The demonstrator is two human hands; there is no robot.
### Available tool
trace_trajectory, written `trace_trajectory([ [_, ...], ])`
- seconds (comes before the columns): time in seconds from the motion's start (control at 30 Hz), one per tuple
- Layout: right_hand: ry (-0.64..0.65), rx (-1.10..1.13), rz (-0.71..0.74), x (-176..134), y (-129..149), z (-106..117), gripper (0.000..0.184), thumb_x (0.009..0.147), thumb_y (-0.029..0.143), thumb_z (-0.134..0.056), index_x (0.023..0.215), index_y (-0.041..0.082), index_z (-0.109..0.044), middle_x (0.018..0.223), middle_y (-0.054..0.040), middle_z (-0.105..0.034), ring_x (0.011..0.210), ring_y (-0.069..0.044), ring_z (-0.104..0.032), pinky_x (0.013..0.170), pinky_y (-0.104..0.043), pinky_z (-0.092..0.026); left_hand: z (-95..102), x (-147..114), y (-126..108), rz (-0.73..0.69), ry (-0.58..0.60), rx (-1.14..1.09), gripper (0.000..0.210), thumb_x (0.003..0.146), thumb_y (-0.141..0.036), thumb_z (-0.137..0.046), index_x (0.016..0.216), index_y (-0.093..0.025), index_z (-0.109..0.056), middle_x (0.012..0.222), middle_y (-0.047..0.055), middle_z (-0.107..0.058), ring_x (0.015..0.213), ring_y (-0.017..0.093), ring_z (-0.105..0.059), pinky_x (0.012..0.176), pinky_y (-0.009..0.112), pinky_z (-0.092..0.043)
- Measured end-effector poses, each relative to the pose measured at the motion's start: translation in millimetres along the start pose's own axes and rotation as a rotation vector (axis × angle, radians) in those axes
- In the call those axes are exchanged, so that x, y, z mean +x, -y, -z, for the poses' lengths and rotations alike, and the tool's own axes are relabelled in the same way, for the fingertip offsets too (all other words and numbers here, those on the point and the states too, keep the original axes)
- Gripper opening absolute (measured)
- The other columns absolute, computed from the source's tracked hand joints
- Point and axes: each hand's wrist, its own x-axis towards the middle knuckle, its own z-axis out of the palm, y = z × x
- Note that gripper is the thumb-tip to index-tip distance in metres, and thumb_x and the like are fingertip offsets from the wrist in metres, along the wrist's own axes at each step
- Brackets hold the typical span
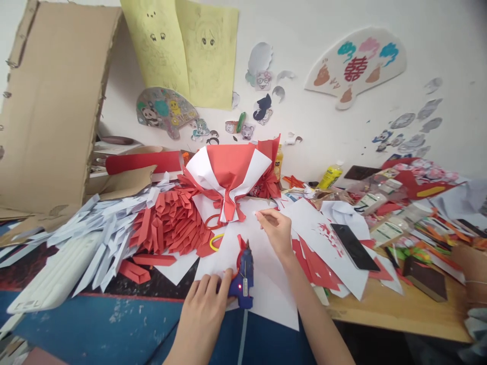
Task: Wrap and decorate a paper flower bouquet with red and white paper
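Note:
My left hand (207,299) lies palm down on white paper (274,294), its fingers a little apart. Its fingertips rest beside a blue glue gun (246,276) with a lit red light, and a red piece (240,253) shows along the gun's left side. My right hand (276,230) is raised over the paper, thumb and forefinger pinched together; what is between them, if anything, is too small to name. Beyond both hands stands a red and white folded paper bouquet wrap (228,167), gathered at its base. Red (212,221) and yellow (216,242) loop handles lie just left of it.
Heaps of folded red paper strips (171,220) and white paper strips (114,228) spread to the left, near a white plastic case (57,274). A cardboard panel (53,101) leans behind. To the right lie a black phone (353,246), red sheets (315,263) and a yellow bottle (330,175).

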Motion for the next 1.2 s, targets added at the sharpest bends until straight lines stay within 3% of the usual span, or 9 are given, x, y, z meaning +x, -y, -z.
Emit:
trace_trajectory([
  [0.13,0.039,0.101,0.01,-7,0,-2,0.024,0.081,0.041,-0.076,0.082,0.018,-0.07,0.073,-0.0013,-0.062,0.059,-0.012,-0.054,0.056,-0.026,-0.043,5.6,-2,23,0.092,-0.138,-0.468,0.043,0.101,-0.032,-0.044,0.142,-0.019,-0.049,0.111,0.011,-0.067,0.095,0.023,-0.064,0.08,0.031,-0.052],
  [0.23,0.206,0.325,-0.055,-8,0,-2,0.026,0.081,0.043,-0.076,0.078,0.019,-0.067,0.072,-0.0002,-0.058,0.054,-0.01,-0.047,0.051,-0.025,-0.036,4.7,-3,34,0.269,-0.163,-0.907,0.041,0.101,-0.041,-0.039,0.128,-0.017,-0.06,0.098,0.009,-0.068,0.081,0.02,-0.063,0.071,0.028,-0.051],
  [0.33,0.335,0.467,-0.043,-8,-2,-2,0.029,0.078,0.044,-0.078,0.072,0.019,-0.066,0.071,0.0005,-0.055,0.053,-0.009,-0.042,0.05,-0.025,-0.031,7.3,-4,34,0.408,-0.099,-1.403,0.053,0.098,-0.057,-0.036,0.11,-0.014,-0.065,0.068,0.002,-0.055,0.052,0.012,-0.045,0.05,0.024,-0.04],
  [0.47,0.295,0.421,0.088,-10,-4,-2,0.024,0.074,0.04,-0.082,0.068,0.021,-0.068,0.07,-0.0011,-0.056,0.065,-0.014,-0.049,0.058,-0.027,-0.037,24.1,-2,23,0.525,0.055,-1.862,0.059,0.089,-0.07,-0.046,0.073,-0.015,-0.058,0.057,-0.005,-0.037,0.044,0.005,-0.024,0.041,0.02,-0.022],
  [0.53,0.286,0.415,0.128,-11,-5,-2,0.024,0.074,0.039,-0.082,0.067,0.022,-0.068,0.069,-0.0014,-0.057,0.066,-0.015,-0.05,0.06,-0.028,-0.04,33.0,1,17,0.598,0.105,-1.913,0.059,0.085,-0.072,-0.052,0.068,-0.015,-0.054,0.055,-0.006,-0.036,0.045,0.004,-0.02,0.041,0.019,-0.018],
  [0.63,0.321,0.446,0.166,-12,-5,-1,0.022,0.077,0.038,-0.081,0.068,0.022,-0.069,0.068,-0.0014,-0.058,0.064,-0.015,-0.051,0.062,-0.029,-0.041,38.8,4,9,0.637,0.082,-1.919,0.058,0.082,-0.075,-0.055,0.08,-0.016,-0.056,0.056,-0.007,-0.039,0.044,0.004,-0.02,0.04,0.018,-0.017],
  [0.83,0.379,0.445,0.181,-14,-4,-2,0.019,0.08,0.036,-0.079,0.07,0.022,-0.07,0.068,-0.0022,-0.059,0.065,-0.015,-0.053,0.062,-0.03,-0.042,30.5,6,6,0.608,0.083,-1.923,0.061,0.085,-0.074,-0.05,0.068,-0.016,-0.051,0.056,-0.006,-0.036,0.044,0.003,-0.021,0.041,0.018,-0.017],
  [1.2,0.386,0.361,0.149,-16,-4,-1,0.028,0.078,0.045,-0.08,0.069,0.021,-0.069,0.069,-0.0033,-0.06,0.064,-0.016,-0.053,0.061,-0.031,-0.044,28.3,8,3,0.657,0.077,-1.923,0.056,0.088,-0.072,-0.047,0.084,-0.016,-0.056,0.055,-0.007,-0.036,0.043,0.004,-0.02,0.04,0.018,-0.017],
])
